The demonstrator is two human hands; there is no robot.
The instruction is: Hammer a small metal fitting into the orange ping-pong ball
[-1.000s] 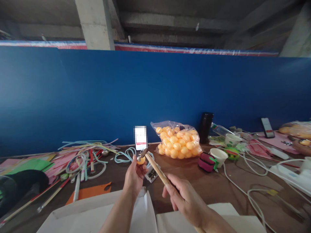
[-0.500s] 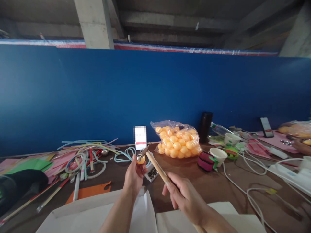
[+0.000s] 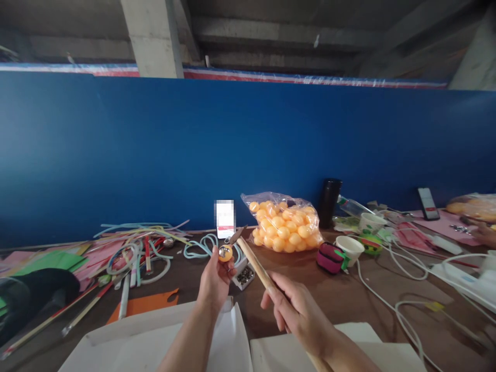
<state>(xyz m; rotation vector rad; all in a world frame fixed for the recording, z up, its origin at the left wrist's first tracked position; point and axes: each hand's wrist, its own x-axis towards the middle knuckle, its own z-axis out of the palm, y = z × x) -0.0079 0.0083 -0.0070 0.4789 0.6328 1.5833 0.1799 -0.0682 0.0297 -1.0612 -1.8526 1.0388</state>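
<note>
My left hand (image 3: 215, 279) grips an orange ping-pong ball (image 3: 225, 253) in its fingertips. A shiny silver patch shows on the ball's upper face; I cannot make out what it is. The wooden handle of a hammer (image 3: 256, 263) lies in the closed fingers of my right hand (image 3: 296, 310). Its dark metal head is just up and right of the ball, with a small gap between them. Behind my left fingers stands a small white box (image 3: 243, 276) of little metal pieces, partly hidden by the hand.
A clear bag of orange balls (image 3: 284, 227) stands behind the hammer. Coloured tubes and brushes (image 3: 135, 258) are heaped at left. White paper (image 3: 163, 341) lies under my forearms. At right are a paper cup (image 3: 349, 250), a purple pouch (image 3: 329, 257) and white cables (image 3: 399, 310).
The hammer head has moved up and right, away from the ball, uncovering more of it. My left hand keeps its hold.
</note>
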